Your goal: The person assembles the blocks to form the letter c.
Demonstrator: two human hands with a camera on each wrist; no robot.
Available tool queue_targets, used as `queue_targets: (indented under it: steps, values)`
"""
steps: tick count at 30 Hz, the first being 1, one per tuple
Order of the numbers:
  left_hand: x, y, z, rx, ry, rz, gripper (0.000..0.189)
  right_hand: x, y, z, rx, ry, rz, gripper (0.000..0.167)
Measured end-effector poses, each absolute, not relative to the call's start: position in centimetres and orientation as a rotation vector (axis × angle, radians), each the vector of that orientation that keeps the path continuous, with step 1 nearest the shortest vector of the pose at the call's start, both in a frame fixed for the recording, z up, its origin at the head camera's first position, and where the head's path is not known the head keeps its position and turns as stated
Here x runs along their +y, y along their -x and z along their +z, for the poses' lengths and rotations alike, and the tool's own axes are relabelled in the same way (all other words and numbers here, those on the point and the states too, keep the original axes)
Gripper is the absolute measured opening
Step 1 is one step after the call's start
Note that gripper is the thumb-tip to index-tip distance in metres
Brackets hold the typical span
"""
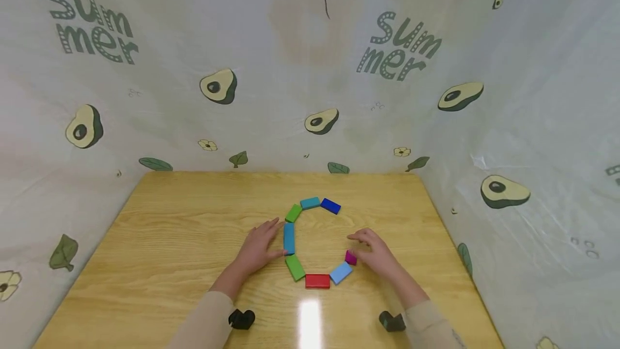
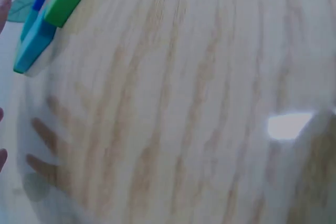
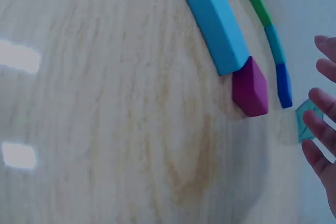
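Several coloured blocks lie end to end in a curve open at the right. My left hand (image 1: 258, 245) rests beside the long blue block (image 1: 289, 238), fingertips near its upper end and thumb at its lower end. Above that block are a green block (image 1: 293, 213), a teal block (image 1: 310, 203) and a dark blue block (image 1: 331, 206). Below it come another green block (image 1: 295, 267), a red block (image 1: 317, 281) and a light blue block (image 1: 341, 272). My right hand (image 1: 374, 252) is beside the magenta block (image 3: 250, 88), its fingers loosely bent and apart from it in the right wrist view.
The wooden table (image 1: 194, 203) meets a patterned sheet (image 1: 271, 139) at its back and sides. Black wrist-worn pieces (image 1: 241, 319) show at both sleeves. A bright reflection lies on the table's near part.
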State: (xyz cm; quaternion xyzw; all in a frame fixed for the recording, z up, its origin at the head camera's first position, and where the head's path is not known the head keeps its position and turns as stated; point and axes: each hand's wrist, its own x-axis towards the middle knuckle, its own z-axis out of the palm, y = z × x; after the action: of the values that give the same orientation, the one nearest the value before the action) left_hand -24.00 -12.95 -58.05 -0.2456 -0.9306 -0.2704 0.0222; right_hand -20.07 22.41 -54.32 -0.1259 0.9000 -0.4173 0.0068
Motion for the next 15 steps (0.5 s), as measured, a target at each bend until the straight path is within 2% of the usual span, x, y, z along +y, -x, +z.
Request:
queue_targets:
  steps: [7,15]
  values:
    - [-13.0,24.0,-55.5,-2.871,0.794,-0.684,0.084,21.9,21.6,-51.6,3.03,0.627,-0.967,0.042]
    - [-14.2,23.4,-52.8,-2.852,0.82,-0.455,0.085,22.5,21.2,-50.1,3.182,0.799,-0.59,0.055]
